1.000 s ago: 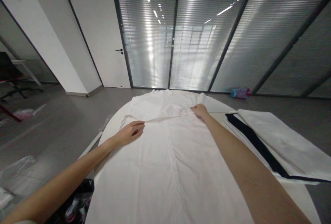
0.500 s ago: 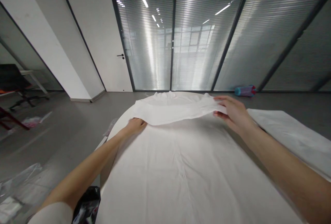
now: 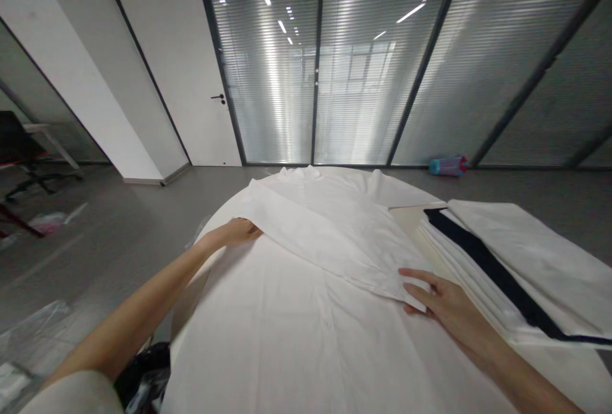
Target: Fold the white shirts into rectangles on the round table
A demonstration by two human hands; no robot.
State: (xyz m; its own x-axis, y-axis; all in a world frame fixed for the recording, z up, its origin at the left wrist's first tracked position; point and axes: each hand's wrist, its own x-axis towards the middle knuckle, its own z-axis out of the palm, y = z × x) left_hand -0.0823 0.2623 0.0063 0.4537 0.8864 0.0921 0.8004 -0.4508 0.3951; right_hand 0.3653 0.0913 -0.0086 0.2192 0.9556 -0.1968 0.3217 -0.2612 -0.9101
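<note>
A white long-sleeved shirt (image 3: 306, 331) lies spread on the table, its collar at the far end. One sleeve (image 3: 329, 242) is laid slantwise across the upper body from left to right. My right hand (image 3: 444, 302) pinches that sleeve's end between thumb and fingers, low on the shirt's right side. At the left, my left hand (image 3: 239, 232) is closed on the shirt by the sleeve's fold, the fingertips partly hidden under cloth. The other sleeve (image 3: 406, 192) stretches out at the far right.
Folded white garments (image 3: 530, 254) with a dark navy one (image 3: 488, 267) are stacked on the table (image 3: 411, 217) at the right. A dark plastic bag (image 3: 148, 369) sits low at the left. A blue and purple bundle (image 3: 448, 166) lies on the floor by the glass wall.
My right hand has drawn the sleeve's end down toward me, so the sleeve now slants across the shirt. My left hand has stayed near the fold. The garment stack shows more fully.
</note>
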